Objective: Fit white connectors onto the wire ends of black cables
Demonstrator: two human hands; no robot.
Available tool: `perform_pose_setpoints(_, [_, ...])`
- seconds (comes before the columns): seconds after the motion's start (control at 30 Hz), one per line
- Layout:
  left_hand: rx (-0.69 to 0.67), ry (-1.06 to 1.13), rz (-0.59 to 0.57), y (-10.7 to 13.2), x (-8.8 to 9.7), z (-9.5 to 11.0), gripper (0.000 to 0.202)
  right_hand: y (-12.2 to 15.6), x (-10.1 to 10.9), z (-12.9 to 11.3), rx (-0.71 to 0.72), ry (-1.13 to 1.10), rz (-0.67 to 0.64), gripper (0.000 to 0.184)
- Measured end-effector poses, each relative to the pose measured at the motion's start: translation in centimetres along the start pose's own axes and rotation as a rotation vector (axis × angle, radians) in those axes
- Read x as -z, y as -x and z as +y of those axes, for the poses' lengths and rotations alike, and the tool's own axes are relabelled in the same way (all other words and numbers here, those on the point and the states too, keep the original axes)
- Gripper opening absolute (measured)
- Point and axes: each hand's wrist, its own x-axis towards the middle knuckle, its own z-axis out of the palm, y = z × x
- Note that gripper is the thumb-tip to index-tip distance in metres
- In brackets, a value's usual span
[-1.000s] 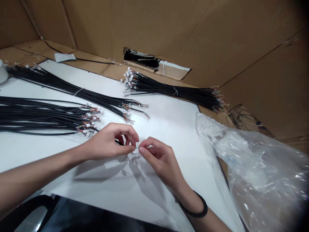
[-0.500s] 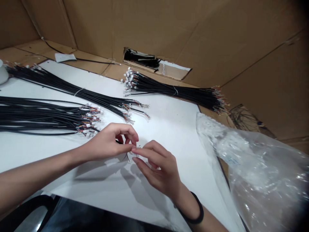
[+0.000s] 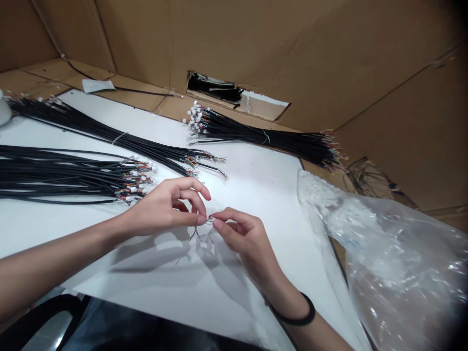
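My left hand (image 3: 166,207) pinches the end of a cable between thumb and fingers; most of the cable is hidden behind the hand. Thin dark wires (image 3: 196,234) hang loose below those fingertips. Close by on the right, my right hand (image 3: 250,241) has its thumb and forefinger closed on a small white connector (image 3: 209,220). The connector sits right between the two hands' fingertips. Whether a wire is seated in it is too small to tell. Both hands are just above the white table surface (image 3: 157,282).
Black cables with white connectors (image 3: 66,175) lie at the left. Behind them lies a tied bundle of stripped cables (image 3: 120,139), and another tied bundle (image 3: 256,134) lies at the back. A clear plastic bag (image 3: 395,258) covers the right side. Cardboard walls (image 3: 234,39) enclose the back.
My right hand has shifted slightly up and right, its thumb and forefinger now closed together at the connector. The left hand's upper fingers have lifted and spread a little.
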Motion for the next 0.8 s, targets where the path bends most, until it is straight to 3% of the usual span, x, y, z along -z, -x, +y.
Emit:
perform_pose_setpoints(0.2, [-0.073, -0.124, 0.004, 0.13, -0.3, 0.25, 0.01, 0.09, 0.07, -0.23, -0.211, -0.151, -0.031, 0.028])
perform_pose_setpoints(0.37, [-0.079, -0.207, 0.006, -0.05, -0.33, 0.41, 0.005, 0.06, 0.08, -0.32, -0.215, -0.225, -0.054, 0.026])
perform_pose_setpoints(0.6, [-0.356, -0.387, -0.002, 0.25, -0.28, 0.18, 0.007, 0.07, 0.25, 0.02, -0.212, -0.247, -0.033, 0.027])
perform_pose_setpoints(0.8, [-0.39, -0.448, -0.035, 0.24, -0.27, -0.11, 0.008, 0.07, -0.03, -0.01, -0.198, -0.263, -0.027, 0.028])
